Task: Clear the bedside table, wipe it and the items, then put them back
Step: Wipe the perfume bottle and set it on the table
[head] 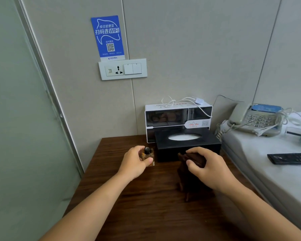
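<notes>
The dark wooden bedside table (129,206) fills the lower middle of the head view. My left hand (135,163) grips a small amber glass bottle (149,156) with a black round cap, standing on the table just left of a black tissue box (188,145). My right hand (208,168) holds a bunched dark brown cloth (189,180) that hangs down onto the table in front of the tissue box. Behind the tissue box stands a white and black box-like device (177,117) with a white cable (181,100) on top.
A bed (268,171) lies to the right with a grey telephone (255,119), tangled cords and a black remote (290,158) on it. A wall socket and switch plate (122,69) sits under a blue WiFi sign (108,37). A frosted glass panel (16,136) borders the table's left.
</notes>
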`<act>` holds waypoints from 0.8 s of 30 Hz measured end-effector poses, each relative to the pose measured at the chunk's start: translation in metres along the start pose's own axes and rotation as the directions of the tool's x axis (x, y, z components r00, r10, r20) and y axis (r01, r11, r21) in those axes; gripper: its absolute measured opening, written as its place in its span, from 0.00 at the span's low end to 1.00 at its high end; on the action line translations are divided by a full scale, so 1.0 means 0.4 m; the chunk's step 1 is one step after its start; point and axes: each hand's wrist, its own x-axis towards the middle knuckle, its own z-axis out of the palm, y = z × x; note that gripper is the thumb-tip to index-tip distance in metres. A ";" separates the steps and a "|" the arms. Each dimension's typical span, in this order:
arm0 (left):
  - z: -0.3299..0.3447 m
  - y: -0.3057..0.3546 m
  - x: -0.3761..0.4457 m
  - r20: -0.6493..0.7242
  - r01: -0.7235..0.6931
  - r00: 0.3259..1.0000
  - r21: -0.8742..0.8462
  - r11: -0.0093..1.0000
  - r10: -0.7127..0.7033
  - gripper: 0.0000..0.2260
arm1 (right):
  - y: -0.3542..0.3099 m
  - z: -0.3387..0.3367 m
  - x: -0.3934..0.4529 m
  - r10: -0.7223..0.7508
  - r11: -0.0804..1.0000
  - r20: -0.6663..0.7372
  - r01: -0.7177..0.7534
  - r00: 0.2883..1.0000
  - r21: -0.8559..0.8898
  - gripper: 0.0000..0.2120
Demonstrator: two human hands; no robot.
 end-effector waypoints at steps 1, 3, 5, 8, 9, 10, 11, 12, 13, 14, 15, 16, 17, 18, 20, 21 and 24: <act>0.003 0.003 0.000 0.005 0.004 1.000 0.009 1.000 -0.004 0.26 | 0.001 -0.005 -0.003 0.003 1.000 -0.003 -0.003 1.000 0.002 0.14; 0.006 0.008 -0.005 0.030 0.015 0.999 0.031 0.999 -0.016 0.25 | 0.000 -0.015 -0.009 0.014 1.000 0.001 -0.014 1.000 0.007 0.14; 0.011 0.016 -0.019 0.061 0.006 0.998 0.049 0.999 -0.009 0.24 | 0.000 -0.024 -0.014 0.021 1.000 0.002 -0.021 1.000 0.014 0.14; 0.033 0.032 -0.047 0.083 -0.038 0.996 0.052 0.998 0.034 0.24 | 0.001 -0.033 -0.016 0.016 1.000 -0.016 -0.016 1.000 0.008 0.14; 0.043 0.041 -0.055 0.078 -0.048 0.996 0.039 0.998 0.044 0.27 | 0.001 -0.035 -0.017 0.012 1.000 -0.021 -0.012 1.000 0.004 0.14; 0.055 0.050 -0.062 0.067 -0.048 0.997 0.022 0.999 0.046 0.30 | -0.001 -0.038 -0.017 0.011 1.000 -0.022 -0.011 1.000 0.003 0.14; 0.067 0.058 -0.065 0.053 -0.040 0.998 -0.001 0.999 0.040 0.33 | -0.002 -0.040 -0.018 0.012 1.000 -0.020 -0.012 1.000 0.005 0.14; 0.079 0.066 -0.066 0.035 -0.034 0.999 -0.020 0.999 0.035 0.35 | -0.003 -0.043 -0.019 0.013 1.000 -0.019 -0.013 1.000 0.007 0.14; 0.089 0.073 -0.066 0.014 -0.028 0.999 -0.036 0.999 0.029 0.36 | -0.004 -0.045 -0.021 0.013 1.000 -0.020 -0.013 1.000 0.007 0.14; 0.097 0.081 -0.066 -0.005 -0.018 1.000 -0.043 0.999 0.017 0.36 | -0.004 -0.046 -0.023 0.012 1.000 -0.020 -0.012 1.000 0.007 0.14; 0.104 0.084 -0.064 -0.021 -0.007 1.000 -0.046 0.999 0.006 0.36 | -0.004 -0.048 -0.027 0.012 1.000 -0.020 -0.012 1.000 0.008 0.14; 0.112 0.085 -0.062 -0.033 0.000 0.999 -0.049 0.999 -0.001 0.36 | -0.003 -0.050 -0.029 0.015 1.000 -0.018 -0.015 1.000 0.010 0.14; 0.117 0.086 -0.060 -0.038 0.004 0.999 -0.049 0.999 -0.006 0.36 | -0.003 -0.053 -0.032 0.019 1.000 -0.016 -0.019 1.000 0.010 0.14; 0.122 0.090 -0.060 -0.042 0.005 0.999 -0.049 0.999 -0.007 0.36 | -0.002 -0.056 -0.034 0.020 1.000 -0.014 -0.020 1.000 0.007 0.14; 0.126 0.097 -0.064 -0.041 0.008 0.999 -0.044 0.999 -0.010 0.37 | -0.001 -0.063 -0.038 0.019 1.000 -0.014 -0.019 1.000 0.003 0.15; 0.124 0.100 -0.069 -0.039 0.013 0.999 -0.043 0.999 -0.014 0.38 | -0.001 -0.068 -0.039 0.018 1.000 -0.012 -0.018 1.000 0.005 0.15; 0.104 0.120 -0.091 -0.084 0.022 0.996 -0.033 0.999 -0.025 0.40 | 0.004 -0.097 -0.046 0.011 1.000 0.007 -0.012 1.000 0.011 0.15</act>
